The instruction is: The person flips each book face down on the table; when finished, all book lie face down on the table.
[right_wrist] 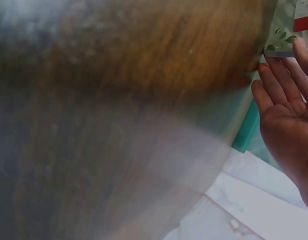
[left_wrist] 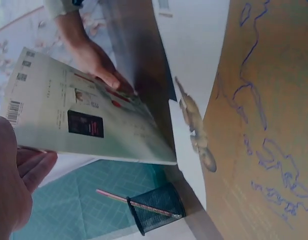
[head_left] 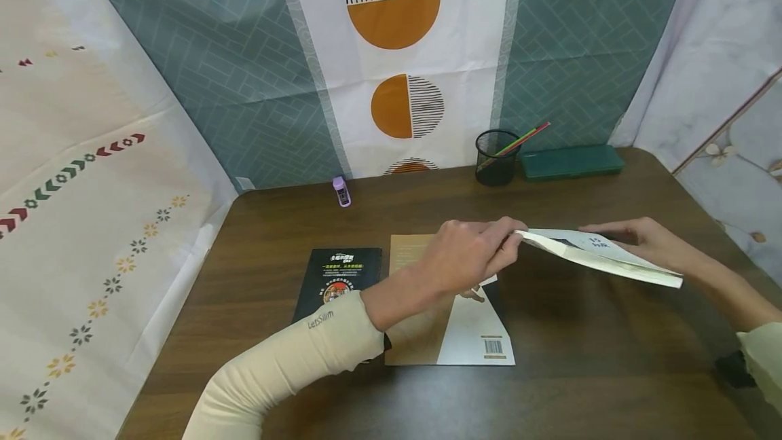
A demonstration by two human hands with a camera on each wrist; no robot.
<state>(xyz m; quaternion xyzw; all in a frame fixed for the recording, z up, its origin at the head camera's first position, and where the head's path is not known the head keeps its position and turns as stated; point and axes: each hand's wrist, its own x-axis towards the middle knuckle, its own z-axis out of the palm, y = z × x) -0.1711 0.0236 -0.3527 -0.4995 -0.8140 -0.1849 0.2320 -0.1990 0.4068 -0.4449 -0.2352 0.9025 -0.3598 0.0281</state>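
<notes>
A pale, thin softcover book (head_left: 601, 246) is held tilted above the right part of the table. My left hand (head_left: 467, 257) pinches its left corner between thumb and fingers. Around its far right edge, my right hand (head_left: 656, 244) grips with the thumb on one face and fingers on the other, as the right wrist view shows. Toward the left wrist camera faces a cover (left_wrist: 49, 112) with a barcode and a small dark picture. Beneath my left forearm lies a brown-and-white book (head_left: 479, 335), partly hidden. Left of it is a black book (head_left: 314, 287), its lower part behind my sleeve.
At the back of the brown table (head_left: 580, 386) stand a black mesh pen cup (head_left: 496, 161) with pencils and a green case (head_left: 571, 162). A small purple bottle (head_left: 342, 191) sits at the back left. Patterned cloth (head_left: 244, 53) hangs behind the table.
</notes>
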